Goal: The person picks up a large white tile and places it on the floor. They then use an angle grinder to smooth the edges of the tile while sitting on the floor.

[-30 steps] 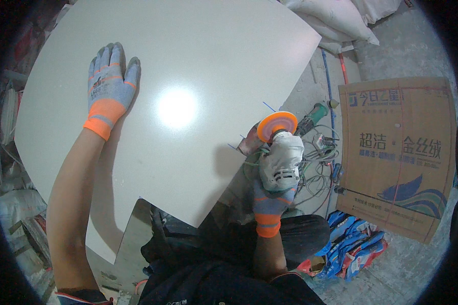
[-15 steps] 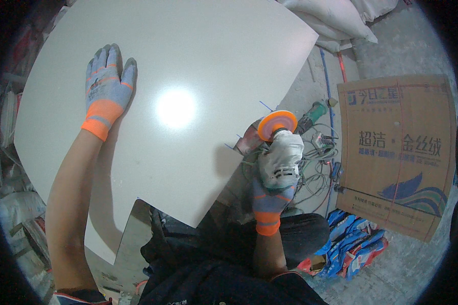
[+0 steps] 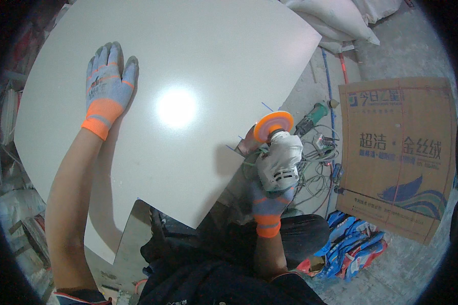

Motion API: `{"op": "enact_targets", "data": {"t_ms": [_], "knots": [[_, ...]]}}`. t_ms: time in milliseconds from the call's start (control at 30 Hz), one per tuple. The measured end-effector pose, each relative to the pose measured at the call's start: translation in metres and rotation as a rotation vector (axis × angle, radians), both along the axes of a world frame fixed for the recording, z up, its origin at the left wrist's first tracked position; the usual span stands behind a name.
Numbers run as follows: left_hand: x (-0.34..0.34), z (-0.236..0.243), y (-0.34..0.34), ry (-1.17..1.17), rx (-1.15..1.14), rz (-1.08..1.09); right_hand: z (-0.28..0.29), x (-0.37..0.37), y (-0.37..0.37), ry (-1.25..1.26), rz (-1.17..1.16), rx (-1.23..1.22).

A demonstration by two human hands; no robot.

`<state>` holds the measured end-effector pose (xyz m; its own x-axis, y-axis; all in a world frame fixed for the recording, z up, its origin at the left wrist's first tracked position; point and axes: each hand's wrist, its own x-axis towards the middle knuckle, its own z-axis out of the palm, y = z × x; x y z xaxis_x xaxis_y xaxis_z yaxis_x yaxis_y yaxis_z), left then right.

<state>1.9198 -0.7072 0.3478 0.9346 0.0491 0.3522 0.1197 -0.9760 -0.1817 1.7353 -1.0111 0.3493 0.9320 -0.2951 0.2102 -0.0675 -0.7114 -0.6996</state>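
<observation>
A large pale, glossy slab (image 3: pixel 152 157) with a notch cut in its near edge and a cutout in its right edge spreads before me. My left hand (image 3: pixel 108 86), in a grey glove with an orange cuff, lies flat on its left part with the fingers stretched out. In my right hand (image 3: pixel 270 202), gloved alike, is an angle grinder (image 3: pixel 279 161) with a whitish, dusty body, gripped from below. Its orange disc (image 3: pixel 273 125) is at the cutout in the slab's right edge; I cannot tell whether it touches. Short blue marks lie beside that cutout.
A green power tool (image 3: pixel 313 118) lies on the floor right of the slab, near tangled cables (image 3: pixel 318 165). Farther right is a flat cardboard sheet (image 3: pixel 396 175). White sacks (image 3: pixel 336 20) are at the back right, crumpled blue and red bags (image 3: pixel 348 246) by my right knee.
The grinder's disc has shifted slightly left and tilted a little against the slab's cutout. My left hand keeps its place on the slab.
</observation>
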Motion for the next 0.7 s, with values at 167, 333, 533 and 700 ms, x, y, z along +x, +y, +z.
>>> {"op": "enact_targets", "data": {"t_ms": [167, 333, 533, 700], "knots": [[0.0002, -0.0015, 0.0024, -0.004, -0.015, -0.007, 0.0014, 0.0045, -0.0004, -0.002, 0.001, 0.094], [0.0005, 0.0002, 0.0005, 0.021, -0.006, 0.013, -0.0011, 0.0025, 0.0021, -0.007, -0.028, 0.061], [0.0014, 0.0017, -0.0005, 0.027, 0.001, 0.016, -0.0016, 0.0015, 0.0009, -0.003, -0.040, 0.029], [0.0009, 0.0014, -0.0008, 0.025, -0.001, 0.018, -0.0012, 0.0034, 0.0013, -0.001, -0.041, 0.012]]}}
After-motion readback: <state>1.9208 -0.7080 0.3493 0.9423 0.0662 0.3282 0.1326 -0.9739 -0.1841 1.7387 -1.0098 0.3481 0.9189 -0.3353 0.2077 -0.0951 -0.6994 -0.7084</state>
